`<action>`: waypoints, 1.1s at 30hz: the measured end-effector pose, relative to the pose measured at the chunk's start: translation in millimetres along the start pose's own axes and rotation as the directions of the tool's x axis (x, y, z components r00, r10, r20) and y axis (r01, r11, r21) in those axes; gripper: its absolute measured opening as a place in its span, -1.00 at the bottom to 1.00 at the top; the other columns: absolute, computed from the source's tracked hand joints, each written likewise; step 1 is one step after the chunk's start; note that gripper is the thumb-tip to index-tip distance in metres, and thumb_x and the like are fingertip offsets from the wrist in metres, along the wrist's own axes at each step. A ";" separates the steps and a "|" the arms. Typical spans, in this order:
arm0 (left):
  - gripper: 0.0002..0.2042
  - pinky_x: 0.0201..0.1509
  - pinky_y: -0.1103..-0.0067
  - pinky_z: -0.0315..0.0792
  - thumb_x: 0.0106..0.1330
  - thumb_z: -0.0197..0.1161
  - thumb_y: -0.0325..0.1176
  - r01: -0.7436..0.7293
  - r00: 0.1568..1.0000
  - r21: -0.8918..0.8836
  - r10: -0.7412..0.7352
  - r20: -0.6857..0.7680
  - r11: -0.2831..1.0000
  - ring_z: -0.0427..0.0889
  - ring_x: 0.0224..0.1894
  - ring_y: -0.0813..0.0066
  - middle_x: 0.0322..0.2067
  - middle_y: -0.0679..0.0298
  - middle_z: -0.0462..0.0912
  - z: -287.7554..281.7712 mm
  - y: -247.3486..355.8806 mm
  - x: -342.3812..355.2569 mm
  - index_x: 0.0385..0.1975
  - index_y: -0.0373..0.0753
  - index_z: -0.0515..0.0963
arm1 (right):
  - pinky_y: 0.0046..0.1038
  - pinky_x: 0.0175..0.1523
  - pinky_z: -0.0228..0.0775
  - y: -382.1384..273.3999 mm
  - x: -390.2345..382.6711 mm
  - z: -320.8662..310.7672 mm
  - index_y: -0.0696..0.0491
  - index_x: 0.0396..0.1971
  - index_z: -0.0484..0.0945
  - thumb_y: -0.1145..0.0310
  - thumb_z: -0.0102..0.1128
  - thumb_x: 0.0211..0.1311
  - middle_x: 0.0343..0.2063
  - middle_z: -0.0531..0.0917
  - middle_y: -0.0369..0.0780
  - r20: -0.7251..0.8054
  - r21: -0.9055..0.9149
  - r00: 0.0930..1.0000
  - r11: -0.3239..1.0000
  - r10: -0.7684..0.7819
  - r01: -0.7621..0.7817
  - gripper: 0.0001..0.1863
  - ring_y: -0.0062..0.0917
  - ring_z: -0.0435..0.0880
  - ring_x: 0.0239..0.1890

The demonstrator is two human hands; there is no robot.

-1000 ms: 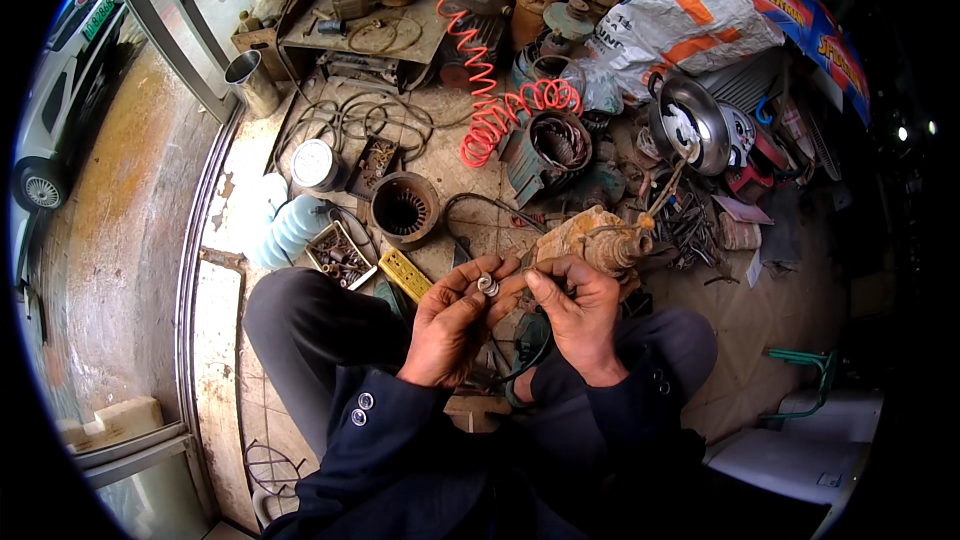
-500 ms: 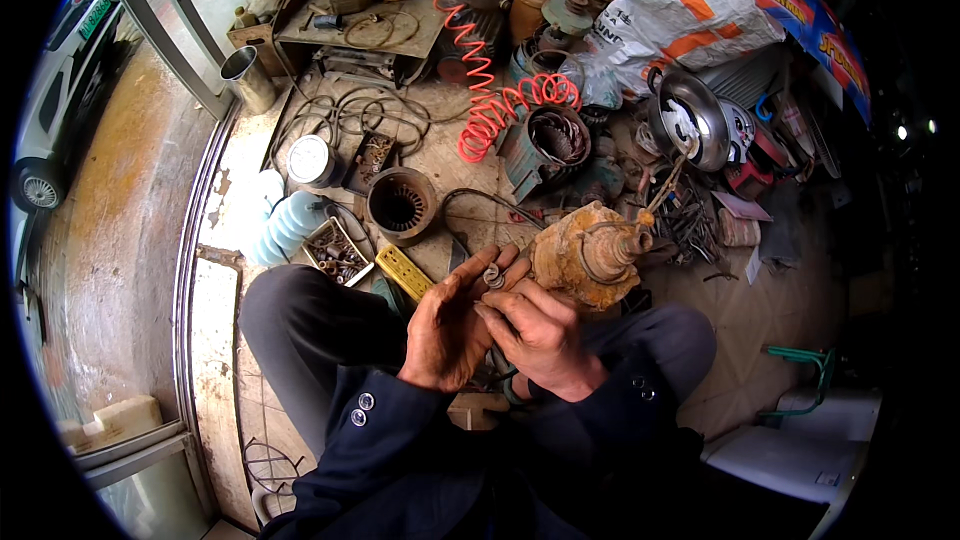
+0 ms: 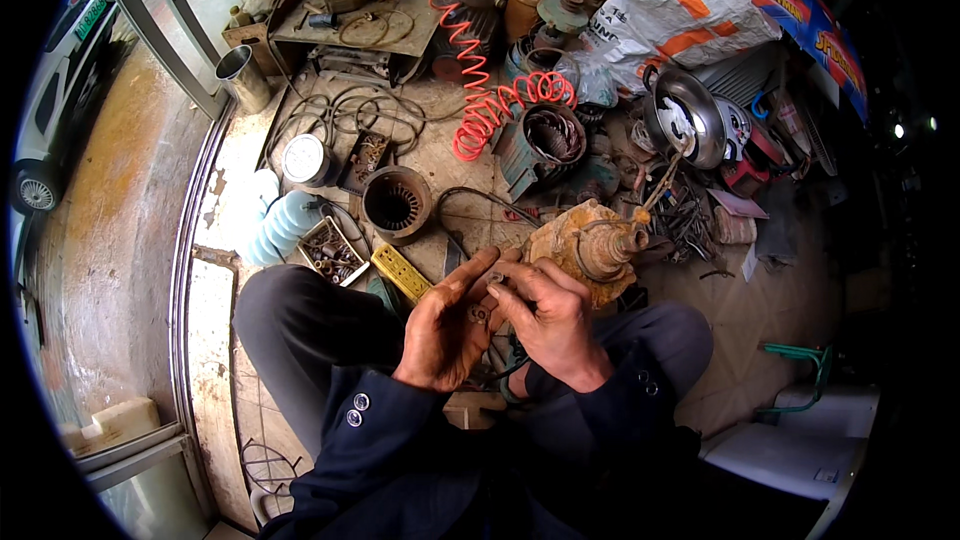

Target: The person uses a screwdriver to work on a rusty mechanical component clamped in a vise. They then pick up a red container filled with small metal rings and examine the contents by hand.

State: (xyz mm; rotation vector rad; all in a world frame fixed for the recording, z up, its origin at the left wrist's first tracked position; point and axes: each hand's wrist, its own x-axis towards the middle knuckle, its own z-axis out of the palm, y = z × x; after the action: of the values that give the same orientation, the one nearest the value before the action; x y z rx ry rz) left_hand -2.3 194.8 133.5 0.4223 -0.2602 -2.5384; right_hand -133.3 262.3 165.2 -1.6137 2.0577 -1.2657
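Both my hands are close together over my lap, just in front of a rusty pump-like casting (image 3: 592, 248) with a stubby round neck. My left hand (image 3: 437, 338) is cupped palm up, its fingers stretched toward the casting. On its palm lies a small metal ring (image 3: 480, 314), perhaps a nut or washer. My right hand (image 3: 556, 328) is closed, thumb and forefinger pinching another small metal piece (image 3: 496, 281) against the left fingers. That piece is too small to name surely and is partly covered by the fingertips.
Left of the casting stand a cylindrical motor stator (image 3: 397, 203), a box of small metal parts (image 3: 333, 251) and a yellow power strip (image 3: 401, 272). Farther off are a coiled red air hose (image 3: 482, 130), a green motor housing (image 3: 540, 148) and a steel pan (image 3: 690, 118). Cables cross the floor.
My right fingers have shifted on the small metal piece at the left fingertips. The ring on my left palm now shows. The casting appears slightly lower left as the view shifts.
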 end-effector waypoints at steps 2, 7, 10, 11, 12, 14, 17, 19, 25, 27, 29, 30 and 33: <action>-0.40 0.35 0.35 0.27 0.34 0.01 -0.20 0.005 1.000 -0.013 -0.005 0.002 1.000 0.40 0.23 0.18 0.26 -0.01 0.34 -2.3 -0.4 0.3 0.31 -0.45 0.17 | -0.48 -0.35 0.47 1.7 -1.2 0.0 0.19 -0.22 0.63 0.53 0.37 0.08 -0.40 0.64 -0.11 0.007 0.119 0.991 0.984 0.134 -0.134 -0.77 -0.45 0.62 -0.47; -0.39 0.36 0.33 0.27 0.34 0.01 -0.22 0.000 1.000 -0.025 0.000 0.008 1.000 0.39 0.24 0.12 0.24 -0.02 0.35 0.7 2.0 -0.2 0.31 -0.46 0.15 | -0.53 -0.35 0.46 4.9 3.1 -3.6 0.19 -0.18 0.63 0.60 0.30 0.13 -0.40 0.64 -0.15 -0.049 0.143 0.990 0.982 0.134 -0.125 -0.78 -0.53 0.60 -0.47; -0.39 0.35 0.33 0.28 0.33 0.01 -0.22 0.002 1.000 -0.024 -0.001 0.017 1.000 0.39 0.25 0.12 0.23 0.01 0.36 -0.2 2.3 -0.3 0.32 -0.46 0.15 | -0.60 -0.39 0.41 2.6 5.1 -4.8 0.18 -0.15 0.63 0.63 0.26 0.16 -0.45 0.61 -0.22 -0.044 0.074 0.996 0.994 0.082 -0.079 -0.76 -0.69 0.52 -0.51; -0.39 0.35 0.33 0.28 0.33 0.01 -0.22 0.005 1.000 -0.022 -0.004 0.022 1.000 0.39 0.25 0.13 0.22 0.01 0.37 -0.2 1.8 0.2 0.31 -0.45 0.16 | -0.59 -0.39 0.41 -0.6 5.6 -4.0 0.17 -0.14 0.63 0.62 0.27 0.15 -0.47 0.60 -0.23 -0.066 0.063 0.991 0.992 0.113 -0.109 -0.75 -0.68 0.53 -0.51; -0.39 0.35 0.33 0.28 0.33 0.02 -0.22 0.008 1.000 -0.021 -0.007 0.026 1.000 0.39 0.25 0.13 0.22 0.02 0.37 -0.4 1.4 0.6 0.31 -0.45 0.16 | -0.58 -0.40 0.40 -3.3 5.9 -4.1 0.15 -0.13 0.63 0.62 0.28 0.14 -0.48 0.59 -0.24 -0.087 0.053 0.986 0.989 0.143 -0.139 -0.73 -0.67 0.54 -0.52; -0.39 0.35 0.33 0.27 0.33 0.02 -0.21 0.006 1.000 -0.024 -0.006 0.015 1.000 0.38 0.25 0.14 0.22 0.03 0.37 -3.0 2.9 0.5 0.31 -0.45 0.16 | -0.57 -0.42 0.40 -8.2 8.3 -9.9 0.14 -0.13 0.64 0.62 0.30 0.11 -0.50 0.57 -0.24 -0.002 0.058 0.998 0.997 0.057 -0.057 -0.72 -0.63 0.56 -0.52; -0.38 0.35 0.34 0.26 0.33 0.03 -0.20 0.013 1.000 -0.024 -0.012 0.027 1.000 0.37 0.26 0.15 0.24 0.03 0.36 -4.3 2.1 0.5 0.32 -0.44 0.16 | -0.47 -0.37 0.47 -7.7 4.6 -10.9 0.13 -0.13 0.62 0.60 0.29 0.10 -0.45 0.59 -0.17 0.091 -0.003 0.996 1.000 0.001 -0.001 -0.71 -0.42 0.64 -0.46; -0.38 0.36 0.35 0.24 0.32 0.02 -0.22 0.021 0.999 -0.026 -0.020 0.032 0.999 0.35 0.28 0.17 0.26 0.02 0.34 -3.6 1.9 0.4 0.32 -0.45 0.15 | -0.41 -0.35 0.51 -5.0 2.7 -9.5 0.13 -0.14 0.62 0.59 0.29 0.10 -0.41 0.60 -0.14 0.113 -0.039 0.993 0.999 -0.023 0.027 -0.72 -0.31 0.67 -0.43; -0.41 0.34 0.38 0.28 0.32 0.01 -0.29 0.012 1.000 -0.028 -0.012 -0.011 1.000 0.39 0.25 0.22 0.26 0.00 0.33 -2.4 4.0 0.6 0.32 -0.45 0.15 | -0.55 -0.46 0.36 -1.4 3.0 -3.2 0.18 -0.27 0.64 0.62 0.33 0.10 -0.52 0.57 -0.25 0.019 0.058 0.999 0.998 -0.029 0.027 -0.83 -0.64 0.56 -0.53; -0.45 0.25 0.42 0.40 0.35 0.05 -0.32 -0.023 0.998 -0.005 0.023 -0.051 1.000 0.50 0.16 0.24 0.20 0.01 0.41 -0.6 4.9 1.0 0.30 -0.43 0.19 | -0.59 -0.47 0.35 4.5 1.3 -4.5 0.20 -0.30 0.63 0.61 0.32 0.12 -0.52 0.57 -0.30 0.020 0.168 0.998 0.983 0.066 -0.068 -0.87 -0.69 0.53 -0.53; -0.53 0.12 0.48 0.50 0.36 0.08 -0.41 -0.013 0.995 0.076 0.020 -0.099 0.997 0.59 0.04 0.29 0.07 0.05 0.52 -2.0 4.6 0.3 0.25 -0.43 0.27 | -0.65 -0.50 0.24 6.4 2.3 -10.3 0.21 -0.33 0.63 0.52 0.32 0.18 -0.57 0.55 -0.35 0.067 0.420 0.951 0.856 0.302 -0.301 -0.89 -0.75 0.43 -0.58; -0.57 0.06 0.52 0.55 0.37 0.09 -0.45 -0.007 0.992 0.117 0.021 -0.123 0.993 0.63 -0.02 0.32 0.01 0.06 0.57 -2.9 4.4 -0.3 0.22 -0.42 0.31 | -0.68 -0.52 0.18 7.3 3.1 -12.7 0.22 -0.34 0.63 0.48 0.32 0.20 -0.59 0.53 -0.38 0.114 0.530 0.906 0.747 0.407 -0.402 -0.88 -0.79 0.38 -0.61; -0.66 -0.09 0.56 0.61 0.36 0.17 -0.50 -0.004 0.980 0.245 0.053 -0.193 0.969 0.68 -0.17 0.38 -0.19 0.16 0.65 -1.6 1.5 0.5 0.11 -0.40 0.43 | -0.74 -0.61 -0.03 6.4 5.0 -16.6 0.20 -0.33 0.59 0.42 0.28 0.27 -0.63 0.49 -0.42 0.230 0.666 0.832 0.542 0.505 -0.513 -0.86 -0.88 0.23 -0.69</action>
State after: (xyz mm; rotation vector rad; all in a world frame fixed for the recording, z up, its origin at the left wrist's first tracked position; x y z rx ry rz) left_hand -1.4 193.1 132.2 0.7560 -0.5012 -2.4212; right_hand -150.2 265.9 171.9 -0.5901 1.5180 -1.5150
